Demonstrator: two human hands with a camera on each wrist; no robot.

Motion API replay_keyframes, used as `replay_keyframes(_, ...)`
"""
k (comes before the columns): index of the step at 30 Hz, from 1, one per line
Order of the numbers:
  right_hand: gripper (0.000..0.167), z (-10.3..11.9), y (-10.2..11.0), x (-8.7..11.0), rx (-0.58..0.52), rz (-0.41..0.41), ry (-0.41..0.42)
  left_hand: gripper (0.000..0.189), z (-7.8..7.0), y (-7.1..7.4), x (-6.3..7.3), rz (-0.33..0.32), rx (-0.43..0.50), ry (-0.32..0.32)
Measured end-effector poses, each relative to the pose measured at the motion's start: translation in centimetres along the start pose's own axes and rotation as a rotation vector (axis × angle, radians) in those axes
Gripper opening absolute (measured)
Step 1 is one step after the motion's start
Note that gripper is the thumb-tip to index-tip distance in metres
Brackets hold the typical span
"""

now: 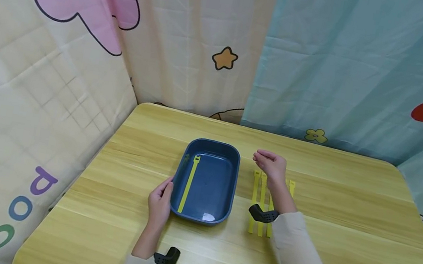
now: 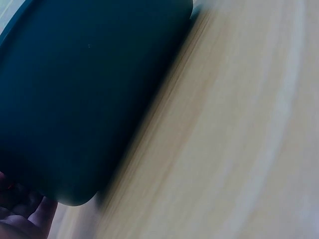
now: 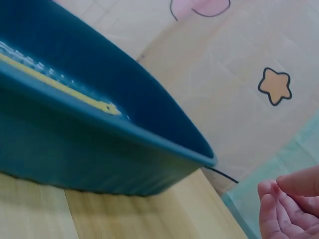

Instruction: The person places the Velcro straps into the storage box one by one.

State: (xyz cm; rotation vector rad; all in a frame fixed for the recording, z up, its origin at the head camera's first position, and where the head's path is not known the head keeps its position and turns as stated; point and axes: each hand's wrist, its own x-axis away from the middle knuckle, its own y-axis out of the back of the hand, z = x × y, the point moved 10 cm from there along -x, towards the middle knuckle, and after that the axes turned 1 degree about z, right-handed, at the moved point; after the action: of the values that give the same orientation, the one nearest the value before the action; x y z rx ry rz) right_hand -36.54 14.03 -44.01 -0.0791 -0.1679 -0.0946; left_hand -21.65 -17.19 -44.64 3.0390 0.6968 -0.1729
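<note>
A dark blue plastic tray (image 1: 209, 183) sits on the table, its side wall (image 2: 94, 89) filling much of the left wrist view. My left hand (image 1: 160, 203) grips the tray's left rim near its front corner. One yellow strap with a slotted head (image 1: 188, 184) lies lengthwise inside the tray, on its left side. To the right of the tray, my right hand (image 1: 273, 166) hovers over several similar yellow straps (image 1: 254, 204) laid side by side on the table. Its fingers (image 3: 269, 214) are loosely bent with nothing visible between them. The right hand and forearm partly cover those straps.
The wooden table (image 1: 349, 211) extends to both sides of the tray and straps. Printed curtains (image 1: 192, 44) hang behind and to the left of it. Each wrist wears a black camera mount (image 1: 262, 214).
</note>
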Motion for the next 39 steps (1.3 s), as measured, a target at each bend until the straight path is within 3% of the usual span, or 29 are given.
replay_keyframes(9, 0.031, -1.7, 3.2, -0.5, 0.122, -0.124, -0.028, 0.026, 0.2, 0.0, -0.1, 0.000, 0.006, 0.004)
replay_keyframes(14, 0.030, -2.5, 3.9, -0.6, 0.186, -0.150, -0.049, 0.026, 0.2, 0.1, -0.1, 0.002, 0.009, -0.001)
replay_keyframes(20, 0.029, -2.9, 4.3, -0.6, 0.217, -0.152, -0.053, 0.027, 0.2, 0.0, 0.0, 0.009, 0.008, 0.008)
replay_keyframes(32, 0.026, -3.3, 3.6, -0.9, 0.514, -0.083, -0.006, 0.028, 0.4, 0.0, 0.0, 0.018, -0.023, 0.018)
replay_keyframes(39, 0.023, -2.3, 2.9, -0.8, 0.626, -0.089, 0.061, 0.028, 3.3, 0.2, -1.0, 0.010, 0.004, 0.035)
